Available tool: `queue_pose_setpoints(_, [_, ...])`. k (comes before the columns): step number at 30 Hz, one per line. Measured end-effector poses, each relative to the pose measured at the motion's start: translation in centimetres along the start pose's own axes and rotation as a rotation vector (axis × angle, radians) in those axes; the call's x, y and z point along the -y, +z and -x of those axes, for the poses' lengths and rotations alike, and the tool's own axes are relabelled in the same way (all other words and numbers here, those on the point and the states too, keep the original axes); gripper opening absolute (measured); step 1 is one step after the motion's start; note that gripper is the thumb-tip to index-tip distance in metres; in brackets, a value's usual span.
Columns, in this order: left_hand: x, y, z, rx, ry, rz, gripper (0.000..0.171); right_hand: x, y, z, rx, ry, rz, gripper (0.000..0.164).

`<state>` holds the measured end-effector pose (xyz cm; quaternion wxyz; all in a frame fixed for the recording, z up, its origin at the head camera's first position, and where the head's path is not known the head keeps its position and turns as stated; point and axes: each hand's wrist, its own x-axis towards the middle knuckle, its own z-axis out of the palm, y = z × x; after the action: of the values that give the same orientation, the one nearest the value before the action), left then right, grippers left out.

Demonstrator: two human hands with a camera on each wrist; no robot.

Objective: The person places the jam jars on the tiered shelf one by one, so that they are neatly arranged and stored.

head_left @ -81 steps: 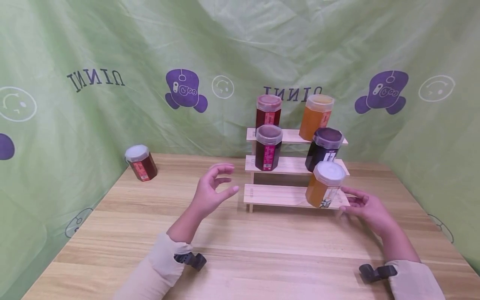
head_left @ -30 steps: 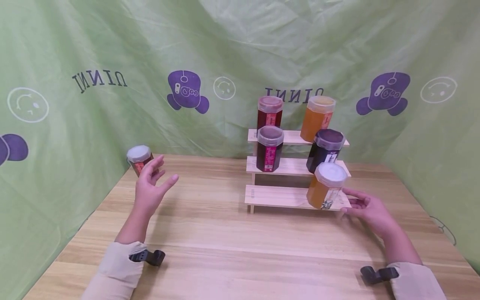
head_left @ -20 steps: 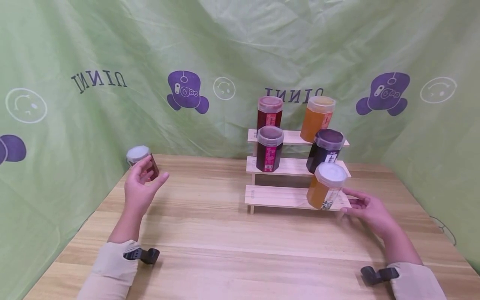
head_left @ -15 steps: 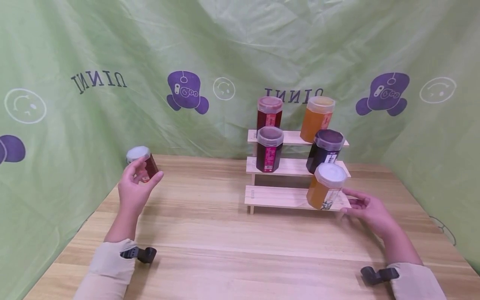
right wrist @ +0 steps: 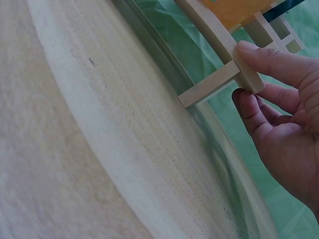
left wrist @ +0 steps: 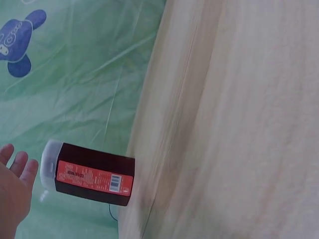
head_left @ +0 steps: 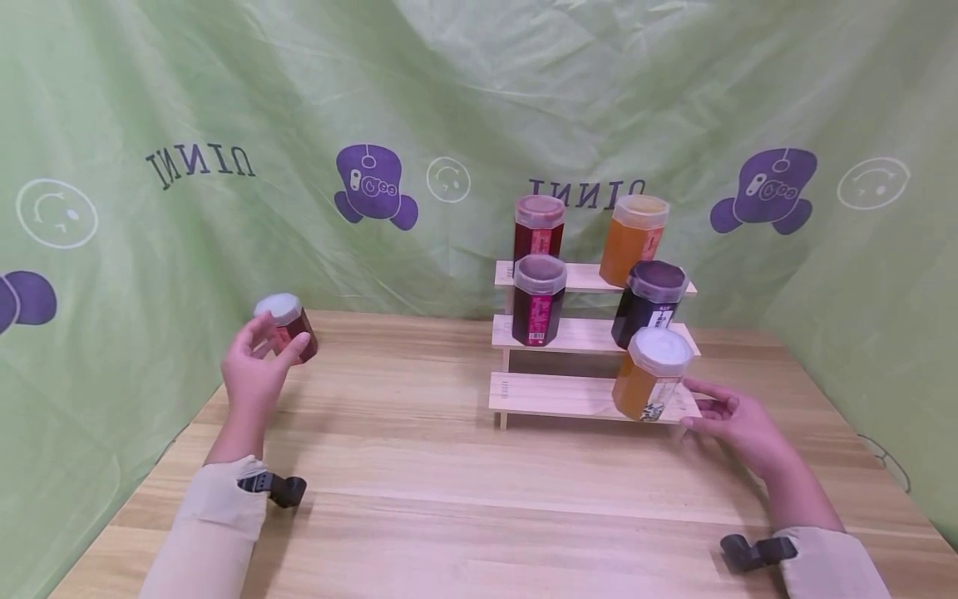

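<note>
At the table's far left stands a dark red jar (head_left: pixel 284 308) with a white lid and a red label. My left hand (head_left: pixel 250 366) is right in front of it, thumb and fingers spread, overlapping its label. In the left wrist view, a gap shows between the fingertips and the lid of the jar (left wrist: pixel 94 172). My right hand (head_left: pixel 741 428) grips the right end of a three-tier wooden stand's bottom shelf (head_left: pixel 554 393). Its thumb lies on top of the shelf end (right wrist: pixel 227 50), with fingers beneath. Close by on that shelf stands a yellow-orange jar (head_left: pixel 636 387).
The middle shelf (head_left: pixel 587 331) holds a dark purple jar (head_left: pixel 535 312) on the left and a nearly black jar (head_left: pixel 639 312) on the right. Above them are a red jar (head_left: pixel 527 237) and an orange jar (head_left: pixel 629 249). A green printed curtain (head_left: pixel 449 100) surrounds the wooden table (head_left: pixel 449 516).
My left hand has moved left from beside the stand to the red jar, its fingers coming nearer to it. The right hand keeps its grip on the shelf end.
</note>
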<state>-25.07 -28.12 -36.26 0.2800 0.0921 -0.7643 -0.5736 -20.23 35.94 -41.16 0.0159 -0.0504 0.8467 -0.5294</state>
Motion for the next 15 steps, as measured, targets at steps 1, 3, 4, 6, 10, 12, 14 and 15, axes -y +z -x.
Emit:
queue_pose_setpoints(1, [0.1,-0.1,-0.2,-0.003,-0.008,-0.002,0.073,0.0,0.0,0.0,-0.001,-0.002,-0.003,0.073])
queue_pose_setpoints(3, [0.2,-0.2,-0.6,-0.011,-0.022,-0.004,0.074,0.0,0.0,0.0,-0.003,-0.002,-0.002,0.073])
queue_pose_setpoints(4, [0.3,-0.2,-0.8,-0.014,-0.026,-0.002,0.074,0.0,0.0,0.0,-0.004,-0.002,-0.001,0.073])
queue_pose_setpoints(6, [0.4,-0.3,-1.1,-0.017,-0.031,0.013,0.074,0.0,0.0,0.0,-0.005,-0.001,0.004,0.073])
queue_pose_setpoints(10, [0.6,-0.4,-1.8,-0.022,-0.03,0.037,0.071,0.0,0.0,0.0,-0.004,0.002,0.01,0.073])
queue_pose_setpoints(12, [0.7,-0.5,-2.2,-0.023,-0.035,0.043,0.069,0.0,0.0,0.0,-0.004,0.004,0.017,0.073])
queue_pose_setpoints(14, [0.8,-0.5,-2.6,-0.028,-0.04,0.036,0.069,0.0,-0.1,0.0,-0.005,0.007,0.022,0.073])
queue_pose_setpoints(15, [0.8,-0.6,-2.8,-0.029,-0.047,0.031,0.069,0.0,-0.1,0.0,-0.005,0.009,0.025,0.073])
